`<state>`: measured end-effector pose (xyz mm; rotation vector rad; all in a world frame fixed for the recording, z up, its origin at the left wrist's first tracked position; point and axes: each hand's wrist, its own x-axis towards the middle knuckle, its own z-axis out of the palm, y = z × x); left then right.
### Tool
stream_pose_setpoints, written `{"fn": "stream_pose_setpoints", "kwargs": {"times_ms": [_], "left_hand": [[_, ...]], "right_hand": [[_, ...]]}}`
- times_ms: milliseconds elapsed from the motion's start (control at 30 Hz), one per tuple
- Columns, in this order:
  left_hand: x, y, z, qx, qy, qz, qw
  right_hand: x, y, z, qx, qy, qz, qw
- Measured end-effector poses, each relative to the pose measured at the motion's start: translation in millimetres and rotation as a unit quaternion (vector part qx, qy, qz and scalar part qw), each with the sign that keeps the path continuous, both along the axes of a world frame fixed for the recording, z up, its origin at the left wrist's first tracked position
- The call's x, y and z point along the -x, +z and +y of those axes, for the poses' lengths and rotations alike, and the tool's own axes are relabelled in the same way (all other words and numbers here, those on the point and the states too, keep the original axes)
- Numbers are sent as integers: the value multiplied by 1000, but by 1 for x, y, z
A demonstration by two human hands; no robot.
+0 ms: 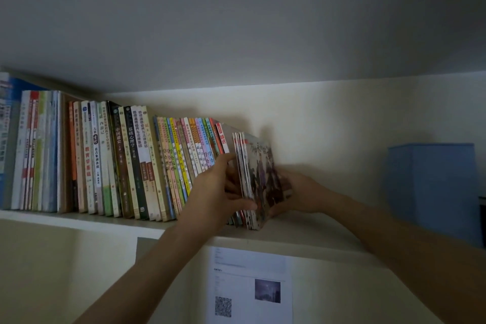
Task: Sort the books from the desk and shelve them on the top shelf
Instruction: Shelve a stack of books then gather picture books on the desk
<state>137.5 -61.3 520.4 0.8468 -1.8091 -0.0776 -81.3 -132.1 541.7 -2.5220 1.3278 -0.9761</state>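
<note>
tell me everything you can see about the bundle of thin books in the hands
The bundle is several thin paperbacks, glossy-looking, pressed together, with an illustrated dark cover facing right. It stands on the shelf, leaning left toward the row of books. The left hand grips its left side, the right hand its cover.

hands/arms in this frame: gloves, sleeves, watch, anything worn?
Nothing worn that shows. The left hand and right hand are bare: no gloves, rings or tape that I can make out in the dim light. Both forearms are bare from the wrist down to the frame edge, with no sleeve cuff, watch or band in view. Anything above the forearms is out of frame.
</note>
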Motion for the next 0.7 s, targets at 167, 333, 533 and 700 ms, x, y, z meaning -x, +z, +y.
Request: {"fn": "stream_pose_setpoints", "kwargs": {"times_ms": [167,333,533,700], "left_hand": [[5,-3,1,30,51,-7,998],[-2,-3,-2,36,57,-11,998],[-9,0,-1,145,225,-63,961],[-17,1,-15,245,207,-197,926]], "right_hand": [[-10,5,29,-40,3,34,999],[-23,4,56,-126,99,-26,987],[-32,0,44,-51,61,-1,997],[-33,-5,41,-14,48,19,999]]}}
